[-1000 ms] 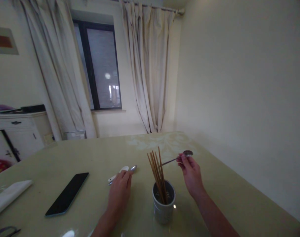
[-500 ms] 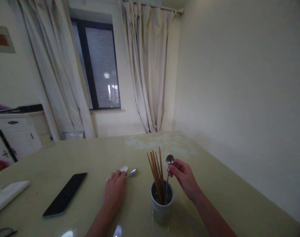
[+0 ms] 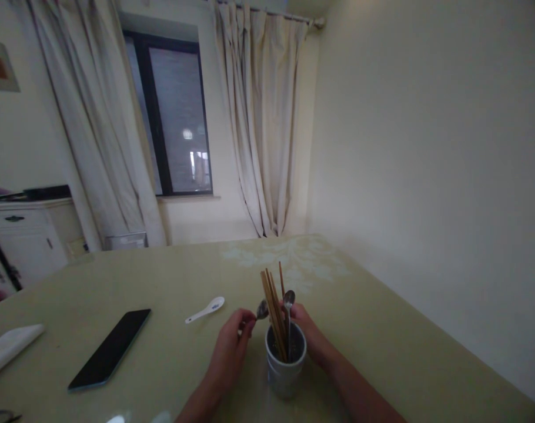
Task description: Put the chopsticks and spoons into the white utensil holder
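Where the pale green, glossy table (image 3: 382,329) meets the bare wall on the right, open surface runs past the cup to the far edge below the curtains (image 3: 258,123). A flat black phone (image 3: 110,356) lies well to the left, a folded white cloth (image 3: 7,349) at the left rim. The round grey cup (image 3: 285,367) holds straight wooden chopsticks (image 3: 273,305) and an upright metal spoon (image 3: 288,311). The right hand (image 3: 314,341) rests behind the cup; whether it grips that spoon cannot be told. The left hand (image 3: 232,349) pinches a second metal spoon (image 3: 259,311), lifted off the table since half a second ago. The white ceramic spoon (image 3: 206,309) now lies alone.
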`<state>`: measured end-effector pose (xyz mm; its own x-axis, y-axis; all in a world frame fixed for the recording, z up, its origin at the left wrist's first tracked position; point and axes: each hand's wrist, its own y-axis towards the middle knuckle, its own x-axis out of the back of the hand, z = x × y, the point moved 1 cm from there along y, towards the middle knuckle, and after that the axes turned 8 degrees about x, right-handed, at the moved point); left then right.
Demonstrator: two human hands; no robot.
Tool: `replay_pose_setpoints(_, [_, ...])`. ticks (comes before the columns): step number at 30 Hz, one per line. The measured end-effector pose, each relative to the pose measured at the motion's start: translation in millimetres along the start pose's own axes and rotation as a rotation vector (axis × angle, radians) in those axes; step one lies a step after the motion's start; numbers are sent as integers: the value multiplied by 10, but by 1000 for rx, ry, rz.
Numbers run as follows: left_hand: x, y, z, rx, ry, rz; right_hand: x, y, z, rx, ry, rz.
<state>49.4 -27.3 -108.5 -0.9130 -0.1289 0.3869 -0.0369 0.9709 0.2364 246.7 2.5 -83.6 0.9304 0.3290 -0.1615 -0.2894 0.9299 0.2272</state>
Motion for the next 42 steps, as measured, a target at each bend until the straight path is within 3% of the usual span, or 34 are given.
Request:
replay_pose_setpoints(3, [-90,-46,-42,2,-34,41,-41,-29,17,1,38,39])
replay_pose_setpoints(9, [-61,-6,22,-98,19,-71,36,-7,-29,19,27,-38])
replay_pose_setpoints(15, [-102,19,34,-125,34,11,40,19,-37,69,-12,-30])
replay_pose_setpoints(18, [29,74,27,-160,102,-36,141,63,1,154,-94,-161])
replay_pose_setpoints(22, [462,194,112,-144,386,-332,498,123,156,334,-157,-521])
replay_pose_setpoints(25, [764,237,244,36,702,-487,811,123,314,465,-29,-821])
replay_pose_setpoints(28, [870,237,405,221,835,-508,975,88,460,594,168,-938])
replay_pose_setpoints(30, [840,241,509,265,864,-458,954,52,537,650,219,-909])
replay_pose_setpoints(34, [738,273,631,175,931,-323,668,-47,620,698,190,-771])
replay_pose_setpoints(39, [744,300,602,119,839,-245,241,-186,579,546,-71,-394])
replay_pose_setpoints(42, [696,304,559,65,644,-285,167,-229,541,508,-202,-355])
